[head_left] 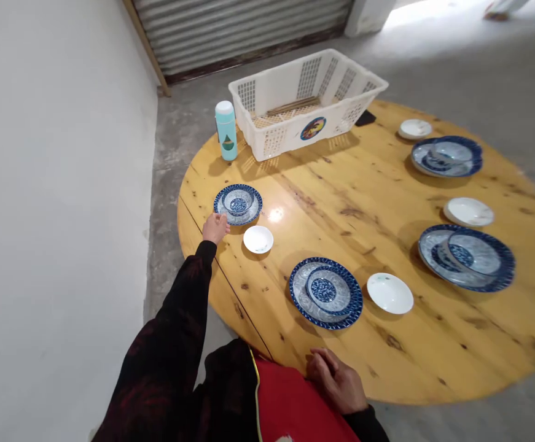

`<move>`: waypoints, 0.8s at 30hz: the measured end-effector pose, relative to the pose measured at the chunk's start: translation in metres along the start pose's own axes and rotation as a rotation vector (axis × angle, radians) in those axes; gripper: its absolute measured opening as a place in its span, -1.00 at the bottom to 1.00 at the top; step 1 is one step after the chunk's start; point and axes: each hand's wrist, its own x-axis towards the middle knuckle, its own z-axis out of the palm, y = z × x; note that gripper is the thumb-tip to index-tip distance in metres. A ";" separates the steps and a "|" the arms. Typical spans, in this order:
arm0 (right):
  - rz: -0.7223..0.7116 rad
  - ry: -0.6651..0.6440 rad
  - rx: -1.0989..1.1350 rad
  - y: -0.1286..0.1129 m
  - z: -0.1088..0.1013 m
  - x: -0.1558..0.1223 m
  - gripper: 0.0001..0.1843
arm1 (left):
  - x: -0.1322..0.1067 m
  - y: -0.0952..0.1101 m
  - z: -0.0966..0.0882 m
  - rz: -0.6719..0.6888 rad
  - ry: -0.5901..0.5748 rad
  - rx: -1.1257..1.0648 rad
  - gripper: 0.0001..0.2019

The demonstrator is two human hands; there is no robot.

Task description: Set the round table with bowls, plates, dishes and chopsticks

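Note:
My left hand (215, 228) reaches out at the near left rim of a blue-and-white plate (251, 215). Its fingers are curled and overlap the rim in view; whether they grip it I cannot tell. A patterned bowl (238, 201) sits on that plate, and a small white dish (258, 239) lies just to the right of the hand. My right hand (338, 380) rests at the table's near edge, closed loosely with nothing visible in it. Beyond it is another blue-rimmed plate (298, 288) bearing a bowl (327, 288), with a white dish (390, 293) beside it.
On the round wooden table (341, 215), two more plates (502, 270) with bowls and white dishes (468, 212) stand at right. A white plastic basket (290, 138) holding chopsticks, a light-blue bottle (226, 132) and a dark flat object (365, 118) are at the back. A white wall (64, 215) is left.

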 end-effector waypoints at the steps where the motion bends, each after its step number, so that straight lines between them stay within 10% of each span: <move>1: 0.039 0.032 0.010 -0.002 0.005 -0.003 -0.42 | 0.012 0.002 0.002 0.003 -0.009 0.017 -0.74; 16: 0.248 0.155 0.037 -0.041 0.012 -0.006 -0.52 | 0.079 0.031 0.032 0.082 -0.112 0.128 -0.91; 24: 0.168 0.381 0.262 -0.056 -0.035 0.032 -0.60 | -0.028 0.064 0.027 0.336 -0.289 0.080 -0.84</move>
